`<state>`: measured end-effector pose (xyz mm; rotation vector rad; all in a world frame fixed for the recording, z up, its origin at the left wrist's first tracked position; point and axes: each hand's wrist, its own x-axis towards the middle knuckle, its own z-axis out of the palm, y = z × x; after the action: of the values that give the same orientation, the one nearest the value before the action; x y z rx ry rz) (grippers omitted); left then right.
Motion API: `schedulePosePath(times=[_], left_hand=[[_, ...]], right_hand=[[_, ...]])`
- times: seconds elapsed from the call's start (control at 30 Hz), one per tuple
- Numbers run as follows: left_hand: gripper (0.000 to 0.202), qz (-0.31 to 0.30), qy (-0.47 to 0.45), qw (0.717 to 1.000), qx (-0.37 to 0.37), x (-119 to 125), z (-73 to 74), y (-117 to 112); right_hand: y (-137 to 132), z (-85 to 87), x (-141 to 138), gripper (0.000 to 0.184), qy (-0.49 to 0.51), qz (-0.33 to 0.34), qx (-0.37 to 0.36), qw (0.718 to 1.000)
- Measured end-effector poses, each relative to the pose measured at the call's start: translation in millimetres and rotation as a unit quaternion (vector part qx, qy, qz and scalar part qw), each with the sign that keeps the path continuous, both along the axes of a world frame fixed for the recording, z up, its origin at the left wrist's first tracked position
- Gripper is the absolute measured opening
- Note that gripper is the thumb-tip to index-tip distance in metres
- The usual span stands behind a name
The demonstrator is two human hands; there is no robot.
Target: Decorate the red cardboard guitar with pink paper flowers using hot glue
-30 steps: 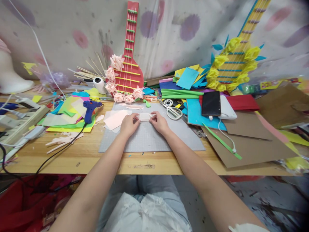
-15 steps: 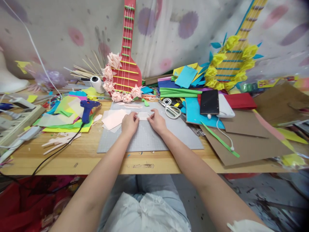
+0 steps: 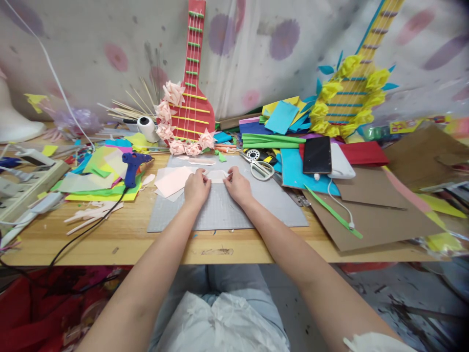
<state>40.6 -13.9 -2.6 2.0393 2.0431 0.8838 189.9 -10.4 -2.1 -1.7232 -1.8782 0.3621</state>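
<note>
Between my hands is a small pale pink piece of paper (image 3: 218, 177), low over the grey cutting mat (image 3: 227, 210). My left hand (image 3: 198, 189) pinches its left end, and my right hand (image 3: 237, 186) pinches the right end. Both sets of fingers are closed, and the fingertips partly hide the paper's ends. Light pink sheets (image 3: 171, 182) lie just left of my left hand. Scissors with pale handles (image 3: 262, 169) rest on the mat beyond my right hand. A thin pink strip (image 3: 201, 162) lies behind the paper.
A blue hot glue gun (image 3: 132, 168) stands on coloured sheets at left, its black cord crossing the table. A red paper guitar (image 3: 190, 115) with pink flowers leans at the back; a yellow one (image 3: 348, 100) leans at right. A black phone (image 3: 317, 155) lies near brown cardboard (image 3: 373, 220).
Both hands stay in nearly the same place, still pinching the paper's ends. The paper between them looks slightly shifted or tilted; the view moves a touch.
</note>
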Motion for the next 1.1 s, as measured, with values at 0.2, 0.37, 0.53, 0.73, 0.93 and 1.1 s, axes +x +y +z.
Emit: schedulePosePath(times=[0.2, 0.37, 0.53, 0.73, 0.93, 1.1], left_hand=[[0.038, 0.005, -0.001, 1.0, 0.001, 0.2, 0.5, -0.3], [0.022, -0.026, 0.056, 0.998, -0.008, 0.9, 4.0, -1.4], [0.022, -0.048, 0.127, 0.991, -0.007, 4.4, 5.7, -2.7], [0.024, -0.044, 0.122, 0.991, 0.027, 8.8, 4.2, -4.5], [0.016, -0.031, 0.102, 0.994, 0.009, 6.7, 4.1, -2.8], [0.02, -0.033, 0.094, 0.995, 0.011, 4.3, 2.7, -2.3]], right_hand=[[-1.8, 2.7, -1.5, 0.017, -0.041, -0.004, 0.006, 0.999], [-2.6, 4.1, -3.2, 0.015, -0.082, 0.0, 0.01, 0.997], [-3.0, 2.5, -7.0, 0.022, -0.119, 0.001, 0.013, 0.993], [-3.6, 2.6, -8.9, 0.03, -0.108, 0.007, 0.008, 0.994], [-4.0, 2.0, -8.8, 0.029, -0.107, 0.004, 0.01, 0.994], [-4.9, 1.3, -6.7, 0.037, -0.1, -0.002, 0.021, 0.995]])
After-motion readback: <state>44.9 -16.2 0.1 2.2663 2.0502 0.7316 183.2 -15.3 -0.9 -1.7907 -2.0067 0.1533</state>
